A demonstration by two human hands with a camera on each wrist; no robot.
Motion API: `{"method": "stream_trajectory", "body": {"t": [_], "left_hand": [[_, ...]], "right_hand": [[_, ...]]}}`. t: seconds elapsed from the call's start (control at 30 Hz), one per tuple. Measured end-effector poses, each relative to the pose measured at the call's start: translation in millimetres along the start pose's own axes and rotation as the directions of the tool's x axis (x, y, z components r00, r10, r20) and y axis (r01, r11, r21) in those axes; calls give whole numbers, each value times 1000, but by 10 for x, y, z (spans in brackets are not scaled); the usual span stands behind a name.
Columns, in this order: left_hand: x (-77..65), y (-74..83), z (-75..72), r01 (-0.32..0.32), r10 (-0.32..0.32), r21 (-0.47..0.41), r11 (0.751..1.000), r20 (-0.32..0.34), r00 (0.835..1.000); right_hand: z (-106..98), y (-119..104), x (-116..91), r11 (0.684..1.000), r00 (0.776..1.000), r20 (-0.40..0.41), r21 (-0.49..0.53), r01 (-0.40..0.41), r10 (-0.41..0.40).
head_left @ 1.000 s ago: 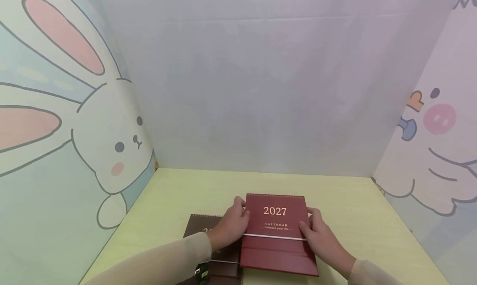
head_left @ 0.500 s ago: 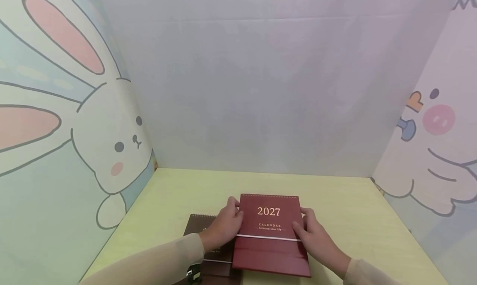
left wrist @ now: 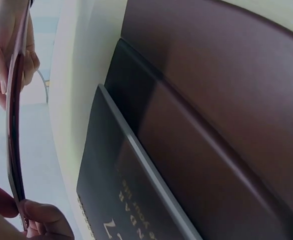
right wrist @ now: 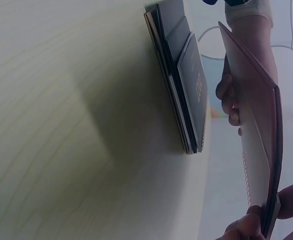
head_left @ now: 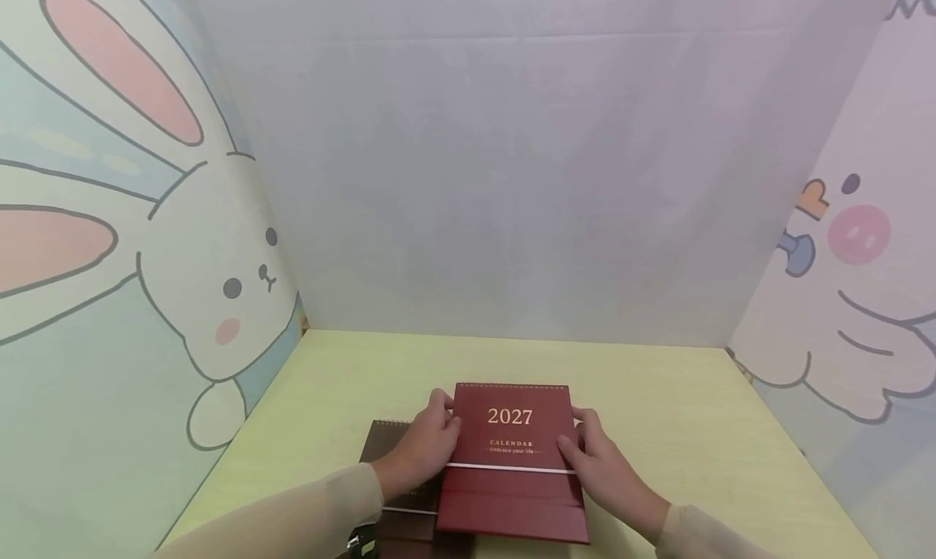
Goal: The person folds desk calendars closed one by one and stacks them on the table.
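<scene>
A dark red 2027 desk calendar (head_left: 512, 502), spiral-bound along its far edge, is held flat in the air between both hands. My left hand (head_left: 420, 449) pinches its left edge, and my right hand (head_left: 613, 474) pinches the right edge, thumb on top of the cover. Beneath the left forearm lies a dark brown calendar (head_left: 383, 445), partly covered by the hand and the red one. The right wrist view shows this brown calendar topping a small stack (right wrist: 174, 85) on the table. Seen edge-on in the left wrist view, the red calendar (left wrist: 15, 125) is clear of the stack.
The pale yellow wood-grained table (head_left: 695, 405) runs back to a plain light wall (head_left: 512, 177). Side panels carry a cartoon rabbit (head_left: 212, 275) on the left and a cartoon chick (head_left: 863, 299) on the right. A dark wrist device (head_left: 361, 540) sits at the left cuff.
Both hands have carried the red calendar steadily leftward, so it now covers more of the brown one. The grip of each hand looks the same, and the stack has stayed put.
</scene>
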State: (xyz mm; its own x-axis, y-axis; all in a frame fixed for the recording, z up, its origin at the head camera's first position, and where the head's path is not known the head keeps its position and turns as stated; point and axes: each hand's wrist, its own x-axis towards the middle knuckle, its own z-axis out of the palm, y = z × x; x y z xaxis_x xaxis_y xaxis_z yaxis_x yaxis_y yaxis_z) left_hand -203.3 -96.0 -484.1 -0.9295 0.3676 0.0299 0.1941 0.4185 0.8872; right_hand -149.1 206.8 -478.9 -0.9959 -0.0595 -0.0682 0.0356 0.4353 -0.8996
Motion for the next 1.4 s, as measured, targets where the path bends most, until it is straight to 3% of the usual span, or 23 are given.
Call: {"method": "stream_trajectory", "body": {"t": [0.23,1.4], "left_hand": [[-41,-35,-76,24,-24,1,1000,-13,1000],[-189,-156,-303,120,-119,3,993,-74,990]], "right_hand": [[61,-50,4,999,999,49,38,8,-9],[297,-107,138,994,985,140,66,88,-97]]}}
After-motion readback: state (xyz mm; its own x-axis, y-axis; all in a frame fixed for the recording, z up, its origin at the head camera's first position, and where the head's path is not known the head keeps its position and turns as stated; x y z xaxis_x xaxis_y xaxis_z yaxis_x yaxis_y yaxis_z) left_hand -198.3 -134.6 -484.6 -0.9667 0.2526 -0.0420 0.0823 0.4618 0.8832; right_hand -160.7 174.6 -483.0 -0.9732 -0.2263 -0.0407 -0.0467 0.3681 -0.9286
